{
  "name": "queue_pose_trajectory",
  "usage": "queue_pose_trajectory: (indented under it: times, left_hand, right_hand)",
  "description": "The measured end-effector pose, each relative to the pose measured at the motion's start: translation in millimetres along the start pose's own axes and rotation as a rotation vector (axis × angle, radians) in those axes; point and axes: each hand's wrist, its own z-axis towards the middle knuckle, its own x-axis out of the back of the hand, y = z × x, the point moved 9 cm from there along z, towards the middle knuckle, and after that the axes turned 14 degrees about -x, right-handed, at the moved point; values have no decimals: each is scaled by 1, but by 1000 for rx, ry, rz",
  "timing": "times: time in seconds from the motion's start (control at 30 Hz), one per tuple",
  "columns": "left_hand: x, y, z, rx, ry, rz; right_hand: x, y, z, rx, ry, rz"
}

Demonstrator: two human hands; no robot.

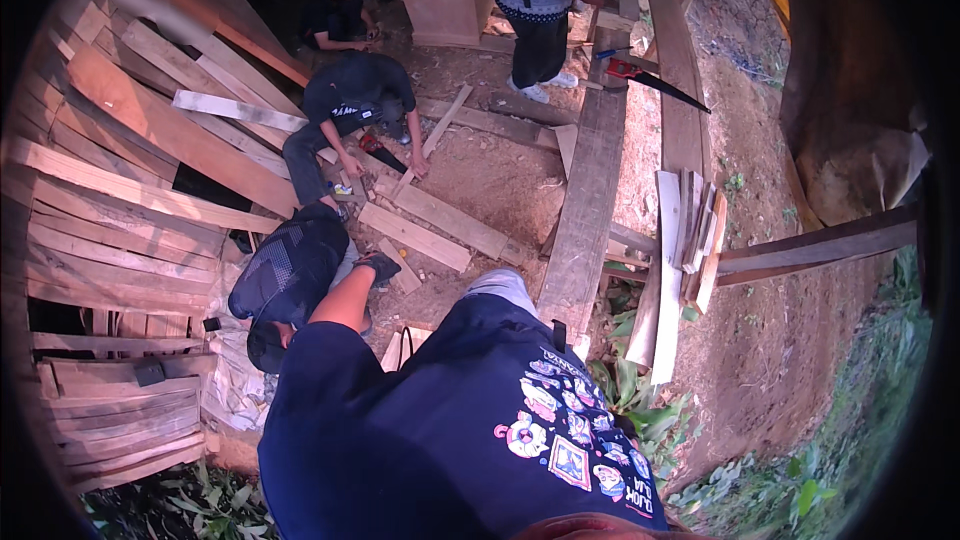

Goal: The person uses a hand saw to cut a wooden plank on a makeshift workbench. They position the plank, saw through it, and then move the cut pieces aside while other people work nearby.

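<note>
My left arm reaches forward from the dark blue sleeve of my printed shirt. My left hand, in what looks like a dark glove, is beside a short piece of wood on the ground. Its fingers are too small and dark to make out, so I cannot tell if it holds anything. Just beyond it, a pale plank lies at a slant, with another plank alongside. My right hand is out of the picture.
Close on my left, a person in dark clothes bends low. Farther off, a crouching person holds a thin strip of wood. Another person stands by a long beam, near a red-handled handsaw. Stacked boards lie right.
</note>
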Motion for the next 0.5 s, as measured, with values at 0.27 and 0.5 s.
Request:
queue_pose_trajectory:
  times: [0.27,0.5]
  left_hand:
    - [-118,-48,16,-153,-167,230]
    - [-70,-18,88,-295,-236,533]
  right_hand:
    - [136,-117,-58,328,173,606]
    - [201,-132,-274,425,444,799]
